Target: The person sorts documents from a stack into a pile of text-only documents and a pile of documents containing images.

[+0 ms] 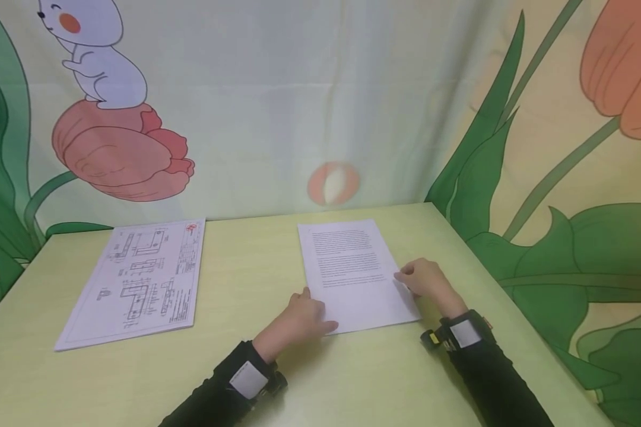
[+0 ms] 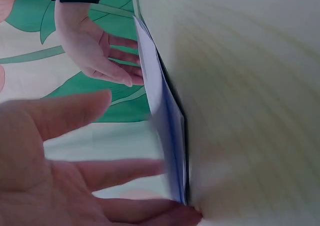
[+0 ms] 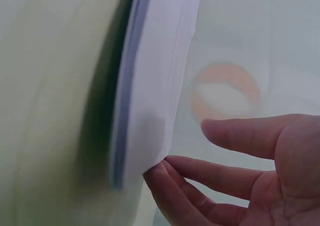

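Note:
A thin stack of printed text sheets (image 1: 360, 305) lies on the table, right of the middle. At its lower left edge is my left hand (image 1: 301, 320), fingers extended and thumb spread apart. In the left wrist view, the left fingertips (image 2: 185, 215) touch the side of the stack (image 2: 160, 100). My right hand (image 1: 427, 281) is at the stack's right edge. The right wrist view shows the right fingertips (image 3: 159, 172) against the side of the sheets (image 3: 150, 95), fingers fairly straight, with the thumb (image 3: 235, 136) off the paper.
Another stack, technical drawings (image 1: 149, 284), lies at the left of the pale yellow table (image 1: 246, 261). Behind the table hangs a cloth (image 1: 256, 107) printed with flowers and a white animal. The table's right edge runs just beyond my right hand.

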Demonstrator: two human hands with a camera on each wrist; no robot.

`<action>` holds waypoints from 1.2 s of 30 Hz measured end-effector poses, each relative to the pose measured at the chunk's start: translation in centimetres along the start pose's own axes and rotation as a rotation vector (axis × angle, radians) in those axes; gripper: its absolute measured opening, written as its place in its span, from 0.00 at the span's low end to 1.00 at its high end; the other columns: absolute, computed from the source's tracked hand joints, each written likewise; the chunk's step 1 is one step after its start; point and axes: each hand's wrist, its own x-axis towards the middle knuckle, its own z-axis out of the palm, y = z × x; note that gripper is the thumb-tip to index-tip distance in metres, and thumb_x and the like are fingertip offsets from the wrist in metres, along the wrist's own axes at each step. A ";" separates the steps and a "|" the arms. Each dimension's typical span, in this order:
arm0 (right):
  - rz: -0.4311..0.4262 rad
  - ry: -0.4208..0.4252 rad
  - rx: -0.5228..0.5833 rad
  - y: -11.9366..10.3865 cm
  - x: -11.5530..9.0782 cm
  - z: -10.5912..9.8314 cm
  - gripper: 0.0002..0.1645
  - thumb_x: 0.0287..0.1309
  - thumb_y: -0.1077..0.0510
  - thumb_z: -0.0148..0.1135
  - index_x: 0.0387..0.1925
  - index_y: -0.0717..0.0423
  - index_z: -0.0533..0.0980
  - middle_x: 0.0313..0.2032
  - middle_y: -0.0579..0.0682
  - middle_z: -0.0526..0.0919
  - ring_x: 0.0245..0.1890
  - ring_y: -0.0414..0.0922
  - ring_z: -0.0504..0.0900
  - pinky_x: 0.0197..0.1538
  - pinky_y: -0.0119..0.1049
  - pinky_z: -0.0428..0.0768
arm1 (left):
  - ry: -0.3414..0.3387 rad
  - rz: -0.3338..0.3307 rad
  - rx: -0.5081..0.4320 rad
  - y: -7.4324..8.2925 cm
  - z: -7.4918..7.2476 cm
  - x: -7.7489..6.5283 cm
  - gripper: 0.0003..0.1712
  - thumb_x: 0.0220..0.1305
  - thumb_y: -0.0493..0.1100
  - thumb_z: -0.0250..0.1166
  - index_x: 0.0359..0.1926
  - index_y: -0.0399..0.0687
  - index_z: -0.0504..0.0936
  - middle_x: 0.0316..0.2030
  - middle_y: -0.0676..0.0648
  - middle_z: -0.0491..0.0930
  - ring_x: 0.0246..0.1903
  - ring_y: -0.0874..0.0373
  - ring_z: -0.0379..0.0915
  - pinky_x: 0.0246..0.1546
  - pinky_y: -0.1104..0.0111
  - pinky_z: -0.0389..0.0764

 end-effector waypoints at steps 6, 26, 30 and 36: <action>0.000 0.008 -0.006 -0.4 0.0 0.1 0.25 0.61 0.53 0.59 0.51 0.69 0.75 0.45 0.64 0.81 0.33 0.49 0.80 0.35 0.38 0.78 | -0.038 -0.015 0.055 0.1 0.0 -0.3 0.24 0.60 0.56 0.62 0.38 0.36 0.81 0.62 0.23 0.62 0.59 0.31 0.61 0.54 0.49 0.69; -0.500 -0.093 -0.409 -3.0 -1.6 3.4 0.45 0.64 0.39 0.51 0.71 0.61 0.52 0.71 0.67 0.48 0.71 0.66 0.43 0.68 0.60 0.52 | -0.032 0.022 0.094 -0.4 0.5 -0.3 0.28 0.61 0.57 0.61 0.54 0.41 0.78 0.64 0.27 0.62 0.58 0.35 0.62 0.56 0.47 0.68; -0.454 -0.155 -0.394 -2.6 -1.7 3.6 0.44 0.64 0.40 0.51 0.72 0.58 0.51 0.72 0.65 0.45 0.72 0.64 0.43 0.69 0.58 0.51 | -0.052 0.023 0.109 -0.7 0.8 -0.2 0.30 0.61 0.58 0.61 0.57 0.42 0.77 0.65 0.28 0.61 0.61 0.35 0.60 0.58 0.48 0.67; -0.434 -0.165 -0.361 -2.2 -1.6 3.8 0.43 0.64 0.41 0.51 0.73 0.56 0.50 0.73 0.63 0.43 0.72 0.64 0.42 0.69 0.58 0.50 | -0.048 -0.002 0.057 -1.0 0.6 -0.1 0.35 0.62 0.58 0.61 0.64 0.43 0.70 0.69 0.32 0.55 0.67 0.37 0.54 0.62 0.45 0.62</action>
